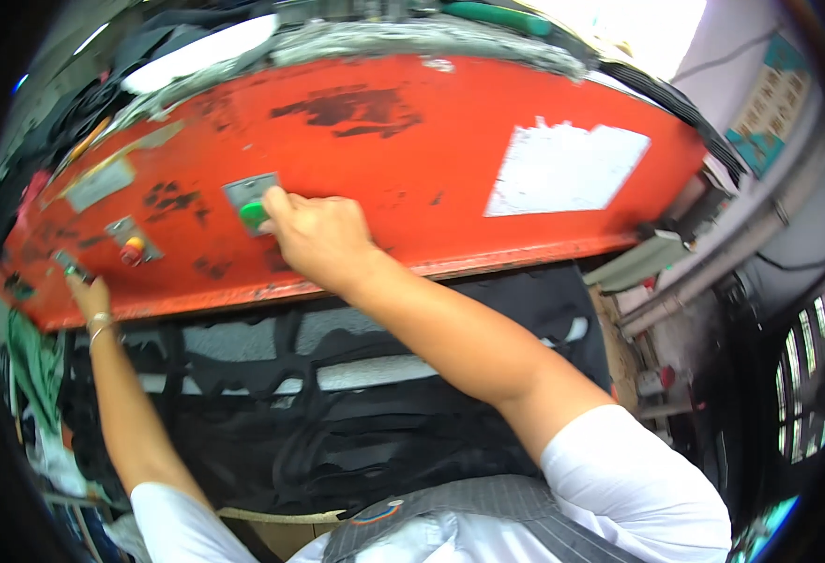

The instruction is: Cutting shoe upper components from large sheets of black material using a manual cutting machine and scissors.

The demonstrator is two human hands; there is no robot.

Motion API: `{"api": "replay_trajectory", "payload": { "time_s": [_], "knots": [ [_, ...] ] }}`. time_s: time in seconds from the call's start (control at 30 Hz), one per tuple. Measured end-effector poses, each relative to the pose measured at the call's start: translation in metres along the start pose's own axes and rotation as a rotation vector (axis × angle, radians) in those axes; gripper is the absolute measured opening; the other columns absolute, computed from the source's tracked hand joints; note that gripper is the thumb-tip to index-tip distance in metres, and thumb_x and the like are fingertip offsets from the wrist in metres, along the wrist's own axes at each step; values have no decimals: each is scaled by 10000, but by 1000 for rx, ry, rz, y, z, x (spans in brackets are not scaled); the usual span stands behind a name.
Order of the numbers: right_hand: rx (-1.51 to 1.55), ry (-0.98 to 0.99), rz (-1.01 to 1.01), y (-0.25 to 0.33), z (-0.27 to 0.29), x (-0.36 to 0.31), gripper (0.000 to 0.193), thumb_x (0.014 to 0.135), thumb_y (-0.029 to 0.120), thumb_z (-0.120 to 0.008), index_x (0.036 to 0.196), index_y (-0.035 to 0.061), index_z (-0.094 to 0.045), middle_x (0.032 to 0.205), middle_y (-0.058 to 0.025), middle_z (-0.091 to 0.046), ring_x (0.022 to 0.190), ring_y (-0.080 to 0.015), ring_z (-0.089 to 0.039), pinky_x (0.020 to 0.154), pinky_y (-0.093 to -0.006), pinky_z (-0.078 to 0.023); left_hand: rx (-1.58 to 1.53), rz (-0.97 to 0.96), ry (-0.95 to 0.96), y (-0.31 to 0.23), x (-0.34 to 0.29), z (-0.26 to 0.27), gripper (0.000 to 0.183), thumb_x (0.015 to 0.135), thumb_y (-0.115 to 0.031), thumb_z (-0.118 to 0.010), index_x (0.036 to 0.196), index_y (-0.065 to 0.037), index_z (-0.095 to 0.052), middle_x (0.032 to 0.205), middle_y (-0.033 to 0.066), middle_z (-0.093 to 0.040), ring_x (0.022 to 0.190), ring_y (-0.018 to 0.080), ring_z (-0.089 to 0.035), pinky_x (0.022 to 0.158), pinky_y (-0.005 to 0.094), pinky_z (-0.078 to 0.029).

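Observation:
A wide red machine panel (431, 159) with worn dark patches spans the view in front of me. My right hand (323, 235) is closed, its curled fingers at a green push button (251, 216) on a metal plate. At the far left, my left hand (91, 296) has its bent fingers at another push button (73, 270), small and partly covered by them. Between the two hands sits a red stop button (132, 251) with a yellow collar, touched by neither.
Below the panel lies black sheet material (365, 413) with cut-out shapes, grey showing through the gaps. A torn white paper (567, 169) is stuck on the panel's right. Dark cloth is heaped at the upper left. Green cloth (35, 361) hangs at the left, and pipes (712, 267) run along the right wall.

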State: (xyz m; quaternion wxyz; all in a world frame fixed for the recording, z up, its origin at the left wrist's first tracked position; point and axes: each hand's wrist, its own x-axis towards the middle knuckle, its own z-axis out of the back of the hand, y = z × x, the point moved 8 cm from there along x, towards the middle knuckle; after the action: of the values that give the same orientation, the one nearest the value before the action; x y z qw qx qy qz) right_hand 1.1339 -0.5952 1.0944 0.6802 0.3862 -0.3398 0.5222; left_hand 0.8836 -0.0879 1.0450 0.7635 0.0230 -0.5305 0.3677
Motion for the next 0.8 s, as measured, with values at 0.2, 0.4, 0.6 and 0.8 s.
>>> {"api": "replay_trajectory", "payload": {
  "time_s": [0.2, 0.4, 0.6, 0.8],
  "knots": [
    [120, 65, 105, -4, 30, -18, 181, 815, 223, -633, 875, 95, -521, 618, -40, -545, 543, -243, -568, 491, -374, -419, -123, 1, 261, -35, -22, 18, 651, 851, -199, -592, 1403, 20, -325, 1351, 209, -438, 1178, 278, -472, 991, 337, -351],
    [334, 489, 139, 18, 77, -143, 188, 825, 274, -629, 871, 109, -553, 668, -37, -559, 590, -247, -563, 567, -370, -420, -724, 135, 993, -357, -234, 63, 184, 841, -115, -617, 982, -1, -646, 917, 69, -648, 847, 146, -600, 777, 282, -479],
    [384, 638, 5, 2, 169, -224, 183, 799, 242, -636, 881, 98, -558, 731, -72, -607, 701, -297, -609, 658, -424, -477, -834, -319, 1390, -550, -397, 117, 172, 845, -103, -546, 938, -20, -665, 892, 193, -657, 820, 350, -641, 727, 378, -510],
    [336, 687, -125, -8, 248, -308, 176, 801, 275, -665, 771, 116, -595, 707, -46, -584, 666, -242, -584, 618, -366, -438, -277, -554, 1668, -581, -507, 145, 413, 822, -456, -540, 821, -88, -729, 794, 176, -667, 785, 364, -644, 757, 438, -505]
  ]
}}
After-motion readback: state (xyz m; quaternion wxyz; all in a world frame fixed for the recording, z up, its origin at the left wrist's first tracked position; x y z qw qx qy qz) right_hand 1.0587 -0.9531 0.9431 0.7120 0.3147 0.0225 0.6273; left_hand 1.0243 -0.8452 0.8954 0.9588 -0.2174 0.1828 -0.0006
